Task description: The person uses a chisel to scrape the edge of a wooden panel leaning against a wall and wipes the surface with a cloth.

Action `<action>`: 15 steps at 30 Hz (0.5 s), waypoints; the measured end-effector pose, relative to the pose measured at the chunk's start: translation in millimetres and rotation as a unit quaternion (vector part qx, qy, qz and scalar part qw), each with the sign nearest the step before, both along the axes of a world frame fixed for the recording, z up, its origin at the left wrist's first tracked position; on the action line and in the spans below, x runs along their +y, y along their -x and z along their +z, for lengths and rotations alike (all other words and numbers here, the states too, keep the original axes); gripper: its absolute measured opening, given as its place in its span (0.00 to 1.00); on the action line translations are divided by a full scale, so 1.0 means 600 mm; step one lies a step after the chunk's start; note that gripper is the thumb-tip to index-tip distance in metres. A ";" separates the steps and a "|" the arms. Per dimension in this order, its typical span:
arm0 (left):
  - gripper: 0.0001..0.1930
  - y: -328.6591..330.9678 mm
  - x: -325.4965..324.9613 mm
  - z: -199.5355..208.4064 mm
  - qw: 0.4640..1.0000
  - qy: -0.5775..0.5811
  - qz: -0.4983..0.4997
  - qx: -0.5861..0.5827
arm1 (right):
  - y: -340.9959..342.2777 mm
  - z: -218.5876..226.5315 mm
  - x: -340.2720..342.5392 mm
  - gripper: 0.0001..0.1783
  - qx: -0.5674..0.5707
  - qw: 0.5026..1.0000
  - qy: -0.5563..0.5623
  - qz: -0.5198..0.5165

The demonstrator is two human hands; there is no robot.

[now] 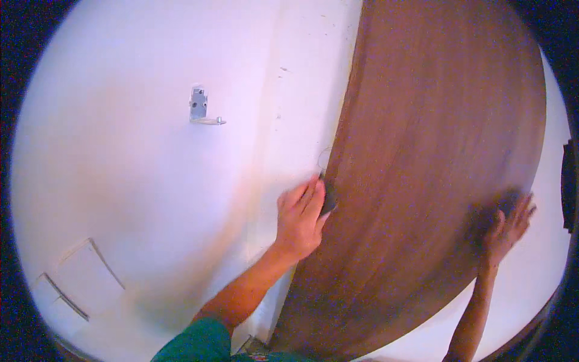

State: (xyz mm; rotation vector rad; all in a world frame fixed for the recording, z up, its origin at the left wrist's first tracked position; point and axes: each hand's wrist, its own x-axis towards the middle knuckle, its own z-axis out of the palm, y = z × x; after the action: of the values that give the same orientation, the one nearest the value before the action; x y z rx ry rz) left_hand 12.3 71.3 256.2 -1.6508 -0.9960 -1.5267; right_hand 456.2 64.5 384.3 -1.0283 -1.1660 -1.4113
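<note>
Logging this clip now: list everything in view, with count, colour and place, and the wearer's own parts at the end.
Wooden panel: one, brown, centre to right
Wall: one, white, left of the panel
Metal bracket: one, silvery, on the wall, upper left
Flat plates: two, whitish, on the wall, lower left
Dark piece: one, blackish, in the left hand at the panel's left edge; exact kind unclear
Dark object: one, blackish, far right rim; kind unclear
Sleeve: one, green, bottom, on the left arm
Hands: two, bare; left hand near centre, right hand by the panel's right edge
</note>
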 end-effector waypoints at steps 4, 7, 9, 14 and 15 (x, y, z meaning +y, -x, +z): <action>0.30 0.037 -0.054 -0.130 0.992 0.026 0.027 -0.122 | 0.260 0.045 -0.028 0.50 -0.221 0.964 0.129 0.064; 0.28 0.050 -0.078 -0.184 0.973 0.080 -0.009 -0.218 | 0.403 0.119 -0.043 0.48 -0.371 0.902 0.193 0.109; 0.28 0.065 -0.073 -0.220 0.963 0.118 -0.032 -0.239 | 0.444 0.160 -0.005 0.46 -0.430 0.878 0.186 0.103; 0.27 0.103 -0.048 -0.266 0.953 0.136 -0.017 -0.269 | 0.491 0.247 0.077 0.43 -0.545 0.825 0.147 0.042; 0.27 0.111 -0.050 -0.274 0.955 0.134 -0.019 -0.263 | 0.494 0.258 0.083 0.42 -0.556 0.817 0.149 0.029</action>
State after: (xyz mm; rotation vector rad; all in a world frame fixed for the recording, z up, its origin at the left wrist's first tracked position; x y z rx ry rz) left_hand -54.3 41.5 92.1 -1.4650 -1.5136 -1.9858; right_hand 159.7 114.3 539.1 -0.2462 -2.2841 -1.8609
